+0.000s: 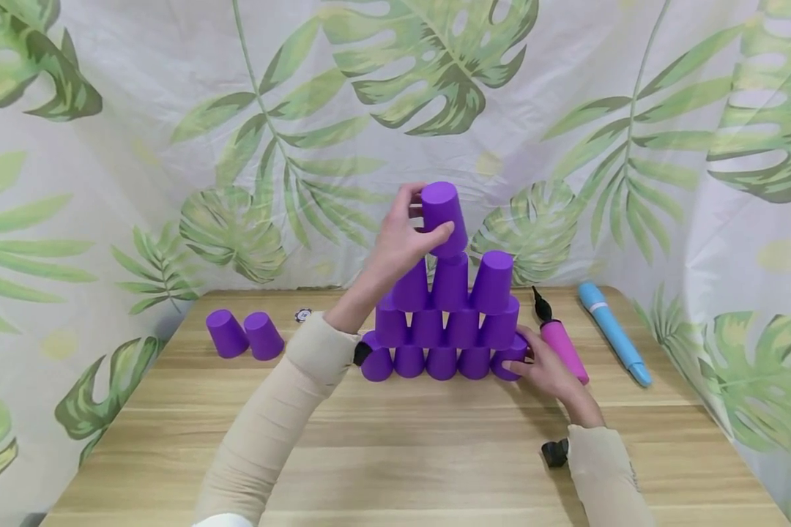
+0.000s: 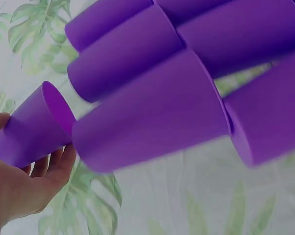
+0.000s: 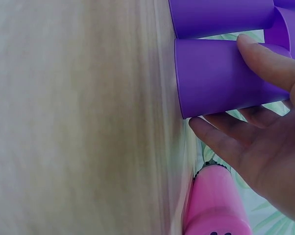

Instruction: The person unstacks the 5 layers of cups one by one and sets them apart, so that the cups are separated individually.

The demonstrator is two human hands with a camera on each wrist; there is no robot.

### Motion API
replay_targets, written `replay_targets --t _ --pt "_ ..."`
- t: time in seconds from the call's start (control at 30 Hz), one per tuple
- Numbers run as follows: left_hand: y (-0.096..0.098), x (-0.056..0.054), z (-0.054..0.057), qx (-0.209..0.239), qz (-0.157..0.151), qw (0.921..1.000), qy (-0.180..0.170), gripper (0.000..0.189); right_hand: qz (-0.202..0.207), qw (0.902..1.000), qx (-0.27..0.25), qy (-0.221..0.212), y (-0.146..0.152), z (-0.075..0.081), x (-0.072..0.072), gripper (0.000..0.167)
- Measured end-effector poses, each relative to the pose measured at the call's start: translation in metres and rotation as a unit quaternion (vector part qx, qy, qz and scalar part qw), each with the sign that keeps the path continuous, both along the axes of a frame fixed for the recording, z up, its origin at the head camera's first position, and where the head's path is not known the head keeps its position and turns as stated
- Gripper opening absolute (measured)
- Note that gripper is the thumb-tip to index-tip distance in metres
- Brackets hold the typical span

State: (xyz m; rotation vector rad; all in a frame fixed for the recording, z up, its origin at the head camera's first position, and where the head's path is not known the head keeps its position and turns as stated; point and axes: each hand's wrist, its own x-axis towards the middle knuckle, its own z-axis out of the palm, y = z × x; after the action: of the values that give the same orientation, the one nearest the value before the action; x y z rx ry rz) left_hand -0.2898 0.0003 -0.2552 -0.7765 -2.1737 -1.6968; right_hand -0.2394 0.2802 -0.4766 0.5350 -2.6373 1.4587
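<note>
A pyramid of upside-down purple cups [image 1: 442, 364] stands in three rows near the back of the table, with three cups in its top row. My left hand [image 1: 402, 234] holds one more upside-down purple cup [image 1: 444, 208] between thumb and fingers, just over the top row's middle cup. In the left wrist view, this cup's open rim [image 2: 59, 108] comes right at the base of a stacked cup [image 2: 147, 117]. Low on the right, my right hand [image 1: 548, 368] grips the bottom row's end cup [image 3: 221, 78], thumb on one side and fingers on the other.
Two spare purple cups [image 1: 264, 337] stand upside down at the left. Near them lies a small round chip [image 1: 302, 315]. To the pyramid's right are a pink pump [image 1: 563, 351] with a black nozzle and a blue tube-shaped thing [image 1: 613, 333]. Behind the table hangs a leaf-print cloth [image 1: 343, 183].
</note>
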Motion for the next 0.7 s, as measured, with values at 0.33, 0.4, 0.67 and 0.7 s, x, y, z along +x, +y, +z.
replay_targets --t 0.33,0.4,0.67,0.7 --pt "-0.043 0.004 0.006 0.052 0.04 0.9978 0.01 0.058 0.005 1.0 -0.003 0.002 0.0 0.002 0.003 0.066" --pt "-0.054 0.005 0.005 0.055 0.057 0.9968 0.009 0.058 0.005 1.0 -0.005 -0.003 0.0 0.003 0.004 0.067" --pt "-0.095 -0.005 -0.024 0.059 0.131 0.9888 -0.041 0.063 0.009 0.9998 -0.014 -0.007 0.004 -0.001 -0.001 0.068" --pt "-0.101 -0.009 -0.032 0.054 0.14 0.9877 -0.046 0.064 0.009 0.9998 -0.013 -0.007 0.004 -0.001 -0.002 0.068"
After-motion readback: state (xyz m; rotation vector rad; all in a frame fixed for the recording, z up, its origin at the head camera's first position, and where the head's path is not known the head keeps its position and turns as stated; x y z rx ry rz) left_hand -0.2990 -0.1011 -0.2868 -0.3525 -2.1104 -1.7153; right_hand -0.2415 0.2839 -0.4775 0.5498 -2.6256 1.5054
